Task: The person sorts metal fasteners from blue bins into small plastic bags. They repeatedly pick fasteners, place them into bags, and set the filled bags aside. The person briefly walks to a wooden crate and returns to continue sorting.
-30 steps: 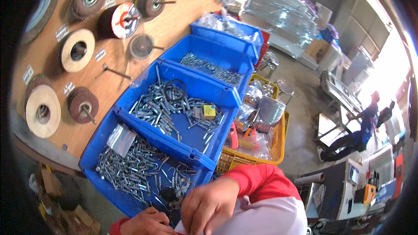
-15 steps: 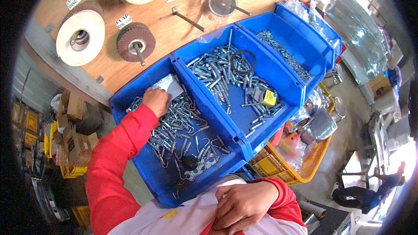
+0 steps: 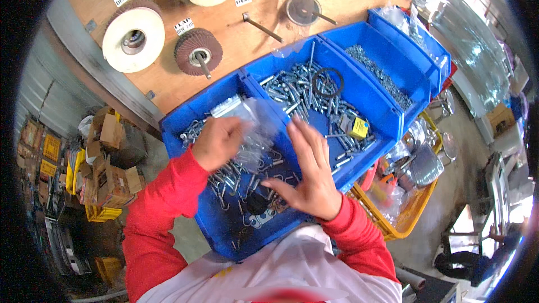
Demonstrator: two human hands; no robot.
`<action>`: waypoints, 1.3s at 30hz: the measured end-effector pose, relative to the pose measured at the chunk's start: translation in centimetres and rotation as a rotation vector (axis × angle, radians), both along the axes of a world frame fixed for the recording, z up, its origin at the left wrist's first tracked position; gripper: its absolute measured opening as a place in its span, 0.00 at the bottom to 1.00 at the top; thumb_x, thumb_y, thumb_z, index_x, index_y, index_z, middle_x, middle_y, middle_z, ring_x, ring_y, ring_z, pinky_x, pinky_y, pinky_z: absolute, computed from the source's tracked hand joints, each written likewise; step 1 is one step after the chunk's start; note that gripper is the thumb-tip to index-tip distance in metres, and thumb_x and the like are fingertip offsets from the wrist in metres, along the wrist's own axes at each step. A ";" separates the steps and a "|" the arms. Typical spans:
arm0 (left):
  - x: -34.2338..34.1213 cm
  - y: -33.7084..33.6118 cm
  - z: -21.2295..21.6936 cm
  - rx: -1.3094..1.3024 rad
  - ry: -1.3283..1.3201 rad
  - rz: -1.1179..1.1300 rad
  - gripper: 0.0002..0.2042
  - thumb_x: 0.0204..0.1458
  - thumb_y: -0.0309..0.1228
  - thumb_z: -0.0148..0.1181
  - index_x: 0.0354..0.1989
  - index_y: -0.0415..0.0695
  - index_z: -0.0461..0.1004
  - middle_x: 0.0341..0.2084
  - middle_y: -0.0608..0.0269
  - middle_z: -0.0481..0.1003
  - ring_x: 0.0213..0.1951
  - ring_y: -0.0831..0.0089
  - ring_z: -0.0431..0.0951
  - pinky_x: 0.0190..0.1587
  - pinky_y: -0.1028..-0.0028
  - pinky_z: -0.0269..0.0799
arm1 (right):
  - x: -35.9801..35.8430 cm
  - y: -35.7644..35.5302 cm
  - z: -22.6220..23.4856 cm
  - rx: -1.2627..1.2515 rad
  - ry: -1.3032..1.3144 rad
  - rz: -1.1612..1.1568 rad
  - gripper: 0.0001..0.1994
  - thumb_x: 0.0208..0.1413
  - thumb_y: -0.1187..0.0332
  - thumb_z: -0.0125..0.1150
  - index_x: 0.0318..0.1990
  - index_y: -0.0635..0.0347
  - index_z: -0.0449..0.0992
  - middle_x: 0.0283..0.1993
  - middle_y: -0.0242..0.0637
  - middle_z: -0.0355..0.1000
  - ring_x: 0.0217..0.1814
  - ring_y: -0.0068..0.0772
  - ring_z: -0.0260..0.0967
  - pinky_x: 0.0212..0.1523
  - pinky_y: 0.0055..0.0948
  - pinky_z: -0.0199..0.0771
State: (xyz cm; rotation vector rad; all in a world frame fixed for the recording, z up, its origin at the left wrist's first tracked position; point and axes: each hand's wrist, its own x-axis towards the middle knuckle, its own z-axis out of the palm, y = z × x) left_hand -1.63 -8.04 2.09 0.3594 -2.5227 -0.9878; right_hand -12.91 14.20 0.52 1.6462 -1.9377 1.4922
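- Left hand (image 3: 222, 141): slightly blurred, fingers clenched on the edge of a clear plastic bag (image 3: 261, 134).
- The bag is above the metal hooks (image 3: 224, 182) in the nearest blue bin (image 3: 224, 241).
- Right hand (image 3: 314, 177): fingers released and extended, near the bag; contact cannot be told.

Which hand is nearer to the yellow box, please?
Right. The right hand is left of the yellow box; the left hand is farther left, at a plastic bag.
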 end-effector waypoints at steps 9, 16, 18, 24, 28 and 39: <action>3.7 2.8 -1.8 0.994 -0.021 -0.386 0.22 0.65 0.47 0.55 0.44 0.34 0.74 0.22 0.55 0.79 0.17 0.71 0.74 0.20 0.71 0.69 | -0.6 1.2 -1.4 -0.067 -0.474 0.004 0.07 0.57 0.70 0.67 0.36 0.66 0.77 0.31 0.51 0.72 0.30 0.52 0.71 0.30 0.43 0.69; 4.5 0.7 -5.7 1.025 0.047 -0.073 0.10 0.64 0.36 0.58 0.45 0.42 0.75 0.29 0.63 0.79 0.20 0.74 0.76 0.21 0.76 0.70 | 1.2 1.4 -4.1 -0.336 -0.341 -0.254 0.11 0.56 0.68 0.67 0.32 0.65 0.71 0.29 0.52 0.69 0.31 0.61 0.70 0.30 0.48 0.67; 4.0 0.9 -5.7 0.956 0.051 -0.168 0.09 0.64 0.35 0.59 0.44 0.41 0.75 0.28 0.65 0.79 0.20 0.75 0.75 0.22 0.76 0.70 | 1.2 2.0 -4.0 -0.215 -0.402 -0.301 0.13 0.53 0.67 0.69 0.34 0.65 0.71 0.31 0.48 0.69 0.34 0.58 0.71 0.33 0.48 0.67; 4.5 4.2 -4.4 0.558 0.149 -0.071 0.07 0.62 0.32 0.62 0.35 0.42 0.75 0.24 0.69 0.75 0.22 0.80 0.71 0.27 0.77 0.67 | 3.6 5.1 -1.3 -0.272 -0.194 -0.483 0.16 0.49 0.62 0.74 0.37 0.61 0.73 0.36 0.41 0.72 0.45 0.50 0.73 0.45 0.47 0.67; 6.8 7.3 -4.3 0.326 0.030 -0.230 0.09 0.56 0.28 0.68 0.29 0.39 0.74 0.23 0.70 0.72 0.27 0.82 0.70 0.30 0.77 0.65 | 5.7 4.7 -1.5 0.030 -0.583 0.152 0.14 0.52 0.62 0.67 0.26 0.64 0.74 0.22 0.50 0.73 0.26 0.57 0.73 0.27 0.48 0.69; 8.0 7.7 -2.9 0.306 -0.131 -0.228 0.11 0.62 0.33 0.61 0.33 0.38 0.73 0.22 0.60 0.75 0.19 0.74 0.70 0.24 0.72 0.65 | 6.7 3.0 -5.0 0.332 -0.165 -0.003 0.08 0.54 0.66 0.60 0.27 0.57 0.72 0.25 0.47 0.73 0.28 0.56 0.74 0.28 0.47 0.74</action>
